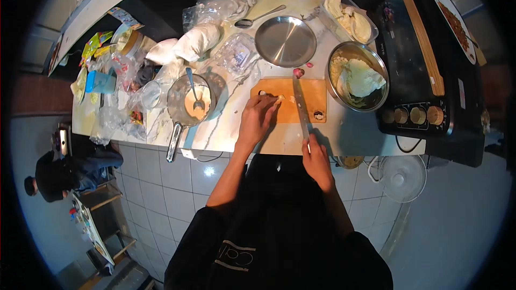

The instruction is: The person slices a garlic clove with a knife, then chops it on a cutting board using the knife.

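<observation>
An orange cutting board [314, 87] lies at the counter's front edge. My right hand [317, 160] is closed round the handle of a kitchen knife [301, 104], its blade pointing away from me across the board. My left hand [255, 121] rests at the board's left side, with bent fingertips closed on a small pale piece of food [280, 98] that looks like garlic. Another pale bit [292, 99] lies beside the blade. Just past the board's far edge sit small reddish shallots [298, 73].
Left of the board stands a saucepan [173, 108] with a spoon inside. Behind are a round metal plate [285, 41] and a spoon [260, 16]. A metal bowl [337, 98] and a black appliance [438, 110] flank the right. Plastic bags [110, 123] crowd the left; a person [59, 177] sits farther off.
</observation>
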`<state>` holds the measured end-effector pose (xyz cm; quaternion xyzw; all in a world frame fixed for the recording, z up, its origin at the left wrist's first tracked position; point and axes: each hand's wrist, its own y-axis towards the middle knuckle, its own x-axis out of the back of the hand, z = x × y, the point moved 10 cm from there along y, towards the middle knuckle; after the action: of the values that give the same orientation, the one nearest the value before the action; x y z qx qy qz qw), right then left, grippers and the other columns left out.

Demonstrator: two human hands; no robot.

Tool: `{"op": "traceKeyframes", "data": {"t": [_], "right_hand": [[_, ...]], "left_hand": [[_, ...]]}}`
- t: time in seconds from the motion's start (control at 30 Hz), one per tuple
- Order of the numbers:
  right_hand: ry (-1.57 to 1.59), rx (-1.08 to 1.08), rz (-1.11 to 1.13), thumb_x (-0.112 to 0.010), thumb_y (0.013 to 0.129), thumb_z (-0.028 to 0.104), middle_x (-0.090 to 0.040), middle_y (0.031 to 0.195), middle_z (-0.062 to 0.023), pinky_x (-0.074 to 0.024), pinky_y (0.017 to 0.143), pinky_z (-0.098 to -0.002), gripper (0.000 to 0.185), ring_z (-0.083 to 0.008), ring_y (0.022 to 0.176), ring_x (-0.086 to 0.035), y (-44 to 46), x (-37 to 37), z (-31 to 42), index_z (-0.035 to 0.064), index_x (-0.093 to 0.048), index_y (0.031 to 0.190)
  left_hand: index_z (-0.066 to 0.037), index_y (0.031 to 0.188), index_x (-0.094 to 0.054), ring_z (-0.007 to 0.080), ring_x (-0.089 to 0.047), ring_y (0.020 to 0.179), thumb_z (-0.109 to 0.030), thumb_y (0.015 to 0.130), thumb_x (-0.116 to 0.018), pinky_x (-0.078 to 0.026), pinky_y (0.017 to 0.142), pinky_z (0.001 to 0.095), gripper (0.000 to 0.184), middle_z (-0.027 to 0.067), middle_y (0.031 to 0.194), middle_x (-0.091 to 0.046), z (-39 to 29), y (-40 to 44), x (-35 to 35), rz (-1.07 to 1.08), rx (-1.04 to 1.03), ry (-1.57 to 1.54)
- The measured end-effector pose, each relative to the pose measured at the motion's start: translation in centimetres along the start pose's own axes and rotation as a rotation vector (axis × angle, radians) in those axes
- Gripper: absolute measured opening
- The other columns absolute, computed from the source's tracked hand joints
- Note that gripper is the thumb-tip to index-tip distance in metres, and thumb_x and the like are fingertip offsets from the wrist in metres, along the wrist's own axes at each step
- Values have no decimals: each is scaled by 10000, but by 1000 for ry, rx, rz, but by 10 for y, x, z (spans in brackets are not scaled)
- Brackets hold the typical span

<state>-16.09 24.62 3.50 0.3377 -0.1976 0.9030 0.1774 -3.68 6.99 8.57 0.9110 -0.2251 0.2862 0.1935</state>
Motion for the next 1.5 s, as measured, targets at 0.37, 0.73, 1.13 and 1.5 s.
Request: {"op": "traceKeyframes", "data": {"t": [0.37, 0.73, 1.13, 1.5], "right_hand": [[-153, -107, 64, -510, 959, 190, -633, 793, -303, -484, 727, -577, 244, -501, 794, -620, 10, -39, 20, 20, -497, 1133], [-95, -145, 37, -538, 945, 159, -624, 801, -291, -465, 719, -580, 252, -495, 803, -610, 17, -31, 28, -25, -488, 1109], [-109, -70, -1, -537, 947, 146, -609, 702, -274, -486, 642, -562, 174, -484, 703, -619, 31, -44, 22, -9, -478, 1001], [-219, -126, -21, -533, 948, 184, -629, 679, -248, -527, 581, -522, 234, -445, 654, -650, 32, -53, 25, -35, -494, 1019]], "left_hand": [[1, 957, -744, 317, -671, 951, 0, 824, -680, -527, 848, 376, 148, 159, 1007, -711, 21, 12, -29, 38, -45, -102], [-6, 940, -751, 269, -659, 826, -4, 812, -710, -526, 719, 344, 135, 108, 925, -694, 19, 13, -32, 32, -74, -69], [-11, 970, -757, 265, -646, 780, 40, 770, -678, -521, 734, 338, 221, 109, 868, -664, 23, 7, -35, 13, -56, -96], [6, 916, -755, 258, -647, 737, 47, 759, -695, -516, 694, 338, 173, 108, 814, -664, 20, 9, -33, -29, -93, -94]]}}
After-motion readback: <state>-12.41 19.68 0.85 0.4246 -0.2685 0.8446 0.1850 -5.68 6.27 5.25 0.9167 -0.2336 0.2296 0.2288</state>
